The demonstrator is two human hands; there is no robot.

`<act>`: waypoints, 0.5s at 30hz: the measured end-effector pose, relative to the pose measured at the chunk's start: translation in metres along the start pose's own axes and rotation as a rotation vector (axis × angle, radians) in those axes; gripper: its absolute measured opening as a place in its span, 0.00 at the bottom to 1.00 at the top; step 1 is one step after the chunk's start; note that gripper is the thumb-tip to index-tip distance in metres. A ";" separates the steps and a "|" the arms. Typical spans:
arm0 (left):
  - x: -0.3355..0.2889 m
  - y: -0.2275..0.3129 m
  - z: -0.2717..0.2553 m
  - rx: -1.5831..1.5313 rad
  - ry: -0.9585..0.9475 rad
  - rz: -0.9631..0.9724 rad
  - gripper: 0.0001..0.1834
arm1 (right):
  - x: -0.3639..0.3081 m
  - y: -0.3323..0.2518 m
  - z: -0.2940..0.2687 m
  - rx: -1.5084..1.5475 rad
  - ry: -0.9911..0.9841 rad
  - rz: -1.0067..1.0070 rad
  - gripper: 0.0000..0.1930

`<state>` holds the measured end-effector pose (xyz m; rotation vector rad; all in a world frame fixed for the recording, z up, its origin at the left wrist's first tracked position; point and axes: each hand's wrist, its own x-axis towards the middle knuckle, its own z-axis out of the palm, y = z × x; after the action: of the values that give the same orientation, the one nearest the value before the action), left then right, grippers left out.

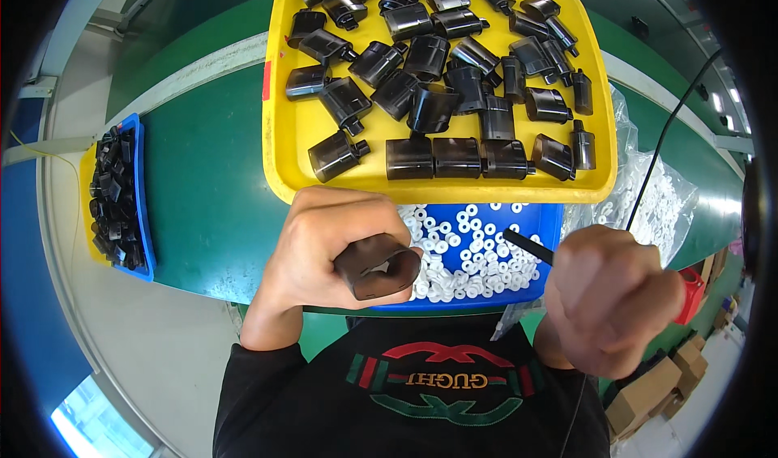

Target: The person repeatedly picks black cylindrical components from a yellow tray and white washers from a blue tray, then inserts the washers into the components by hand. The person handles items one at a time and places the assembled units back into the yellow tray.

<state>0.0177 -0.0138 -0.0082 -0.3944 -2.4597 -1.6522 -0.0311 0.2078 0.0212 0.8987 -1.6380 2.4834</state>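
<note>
Wrapped in my left hand (312, 251) is a dark translucent plastic cartridge shell (356, 273), its open end facing up towards me. A slim black rod-shaped tool (527, 246) sticks out of my right hand (612, 296), pointing left; that hand is closed around it, and the tool's other end is hidden. Below the rod lies a blue tray (478, 302) strewn with small white rings (446, 278). Beyond my hands a yellow tray (279, 162) holds many similar dark shells (433, 108), several lined up along its near edge.
A clear bag of white rings (648, 207) lies right of the trays. A black cable (668, 126) hangs across it. On the left, a blue bin (144, 215) holds more dark parts (115, 194). Cardboard boxes (644, 393) and a red container (690, 294) are at the lower right.
</note>
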 end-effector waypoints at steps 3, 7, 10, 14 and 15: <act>-0.001 0.000 0.000 0.011 0.005 -0.025 0.10 | 0.005 0.002 -0.017 -0.245 -0.242 0.201 0.09; 0.003 0.002 0.003 0.042 -0.036 -0.062 0.09 | 0.002 0.012 -0.018 -0.369 -0.332 0.259 0.08; 0.002 0.001 0.004 0.050 -0.009 -0.104 0.10 | 0.000 0.013 -0.025 -0.431 -0.356 0.258 0.06; 0.003 -0.001 -0.008 0.144 0.090 -0.195 0.44 | -0.008 0.030 -0.036 -1.057 -0.565 0.100 0.06; 0.008 0.000 -0.016 0.168 0.053 -0.186 0.45 | -0.016 0.036 -0.041 -1.063 -0.556 0.044 0.07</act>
<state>0.0101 -0.0277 -0.0002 -0.1013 -2.6389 -1.4809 -0.0481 0.2313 -0.0280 1.3424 -2.6473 1.0041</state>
